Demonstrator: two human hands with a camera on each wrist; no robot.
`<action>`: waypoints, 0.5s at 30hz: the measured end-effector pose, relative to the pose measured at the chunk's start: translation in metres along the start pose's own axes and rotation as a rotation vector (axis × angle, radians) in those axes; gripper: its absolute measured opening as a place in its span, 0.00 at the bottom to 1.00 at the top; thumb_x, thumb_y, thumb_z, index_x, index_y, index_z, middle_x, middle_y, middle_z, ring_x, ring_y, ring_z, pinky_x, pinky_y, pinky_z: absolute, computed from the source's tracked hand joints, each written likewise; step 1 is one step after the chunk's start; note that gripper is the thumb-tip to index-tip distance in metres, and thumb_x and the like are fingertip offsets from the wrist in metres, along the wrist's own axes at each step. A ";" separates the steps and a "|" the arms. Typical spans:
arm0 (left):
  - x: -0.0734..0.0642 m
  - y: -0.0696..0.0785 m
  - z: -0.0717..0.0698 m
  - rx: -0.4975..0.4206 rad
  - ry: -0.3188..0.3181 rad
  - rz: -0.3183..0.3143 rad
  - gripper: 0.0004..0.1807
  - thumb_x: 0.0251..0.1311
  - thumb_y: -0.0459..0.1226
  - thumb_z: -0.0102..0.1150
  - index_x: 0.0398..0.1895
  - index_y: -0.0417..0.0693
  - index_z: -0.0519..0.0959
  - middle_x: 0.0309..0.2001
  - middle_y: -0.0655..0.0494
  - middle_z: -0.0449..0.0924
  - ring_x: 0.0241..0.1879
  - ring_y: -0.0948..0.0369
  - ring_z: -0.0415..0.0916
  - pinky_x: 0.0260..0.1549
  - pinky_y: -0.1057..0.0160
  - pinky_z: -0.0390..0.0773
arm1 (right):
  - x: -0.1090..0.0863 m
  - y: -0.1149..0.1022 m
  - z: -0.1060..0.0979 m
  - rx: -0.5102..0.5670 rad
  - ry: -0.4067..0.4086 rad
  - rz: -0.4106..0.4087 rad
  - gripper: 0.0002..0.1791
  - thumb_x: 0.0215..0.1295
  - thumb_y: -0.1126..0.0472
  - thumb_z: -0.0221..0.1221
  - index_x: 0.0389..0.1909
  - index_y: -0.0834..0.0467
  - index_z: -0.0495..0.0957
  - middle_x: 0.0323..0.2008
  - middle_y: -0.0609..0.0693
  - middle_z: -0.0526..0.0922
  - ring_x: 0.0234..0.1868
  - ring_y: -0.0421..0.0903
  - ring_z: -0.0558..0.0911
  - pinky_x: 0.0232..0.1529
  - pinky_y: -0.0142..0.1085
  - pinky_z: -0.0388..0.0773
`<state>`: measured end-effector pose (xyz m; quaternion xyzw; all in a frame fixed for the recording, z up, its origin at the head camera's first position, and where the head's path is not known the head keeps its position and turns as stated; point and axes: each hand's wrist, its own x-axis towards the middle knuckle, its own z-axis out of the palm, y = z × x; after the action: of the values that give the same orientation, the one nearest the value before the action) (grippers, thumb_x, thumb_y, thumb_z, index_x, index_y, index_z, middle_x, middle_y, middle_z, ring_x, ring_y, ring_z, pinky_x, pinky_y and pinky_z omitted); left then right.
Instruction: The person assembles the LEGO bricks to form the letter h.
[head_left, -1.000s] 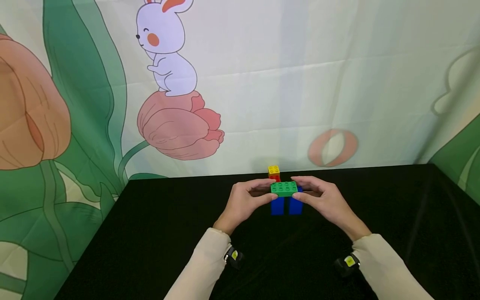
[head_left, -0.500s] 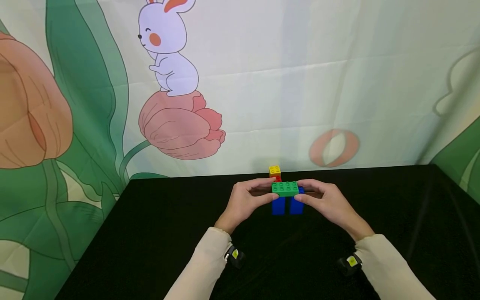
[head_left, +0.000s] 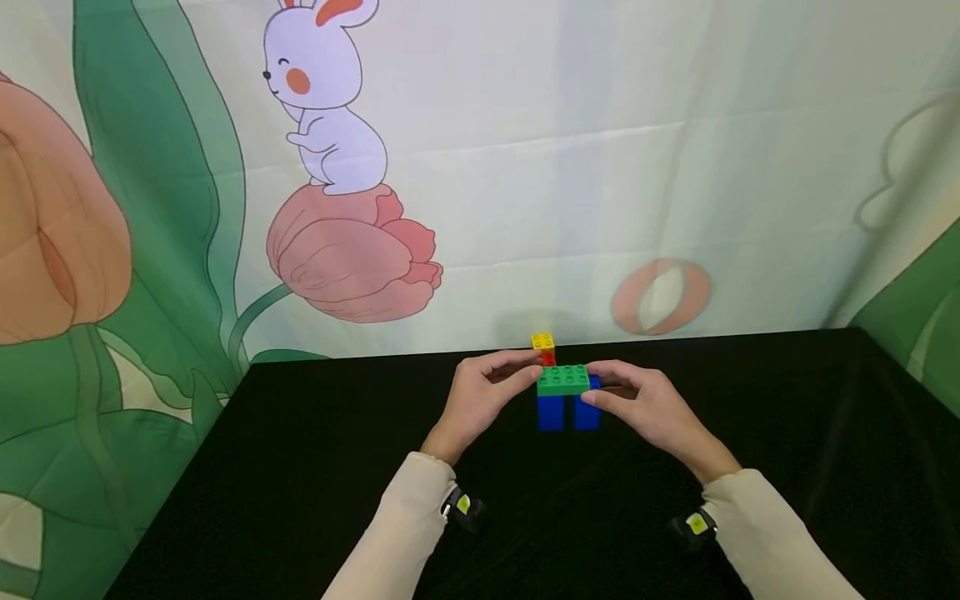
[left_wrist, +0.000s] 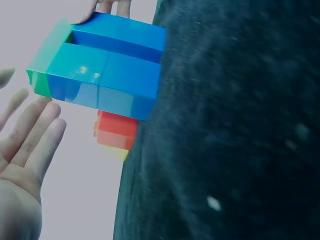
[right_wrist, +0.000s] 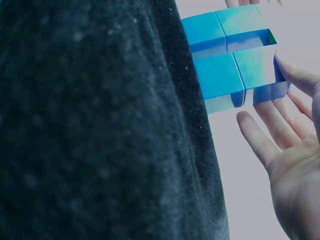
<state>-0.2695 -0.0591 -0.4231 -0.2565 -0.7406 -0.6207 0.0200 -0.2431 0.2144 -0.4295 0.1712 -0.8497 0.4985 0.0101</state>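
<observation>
A green brick (head_left: 563,381) lies across the tops of two upright blue stacks, the left blue stack (head_left: 551,413) and the right blue stack (head_left: 587,413). A strip of the right stack's top shows past the green brick's right end. My right hand (head_left: 651,408) pinches the upper blue brick (right_wrist: 256,67) of that stack, thumb in front and fingers behind. Left of the green brick my left hand (head_left: 474,400) has its thumb tip close to the brick's end. In the left wrist view the left hand's fingers (left_wrist: 47,145) are extended, apart from the bricks.
Behind the blue stacks stands a yellow brick (head_left: 542,342) on a red brick (head_left: 549,358). A black cloth (head_left: 337,475) covers the table. A printed curtain (head_left: 480,167) hangs along its back edge.
My left thumb has come off the front of the green brick and lifted slightly up and left. The right hand stays at the right end. The head view has shifted a little.
</observation>
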 end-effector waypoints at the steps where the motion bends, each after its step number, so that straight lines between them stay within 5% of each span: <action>1: 0.000 0.001 -0.001 0.007 0.013 -0.002 0.18 0.74 0.43 0.67 0.60 0.45 0.87 0.56 0.56 0.88 0.53 0.58 0.85 0.55 0.60 0.84 | 0.000 0.000 0.001 0.002 0.001 -0.001 0.27 0.74 0.54 0.67 0.68 0.62 0.77 0.61 0.62 0.82 0.59 0.59 0.84 0.60 0.53 0.83; 15: 0.014 -0.005 -0.003 0.023 0.096 -0.089 0.18 0.72 0.43 0.69 0.59 0.44 0.87 0.54 0.58 0.89 0.53 0.58 0.85 0.56 0.58 0.84 | -0.002 -0.003 0.001 0.002 0.015 0.018 0.28 0.74 0.53 0.67 0.68 0.62 0.77 0.62 0.62 0.82 0.59 0.58 0.84 0.60 0.52 0.83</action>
<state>-0.2844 -0.0577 -0.4216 -0.1931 -0.7567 -0.6239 0.0307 -0.2398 0.2128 -0.4281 0.1596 -0.8506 0.5008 0.0117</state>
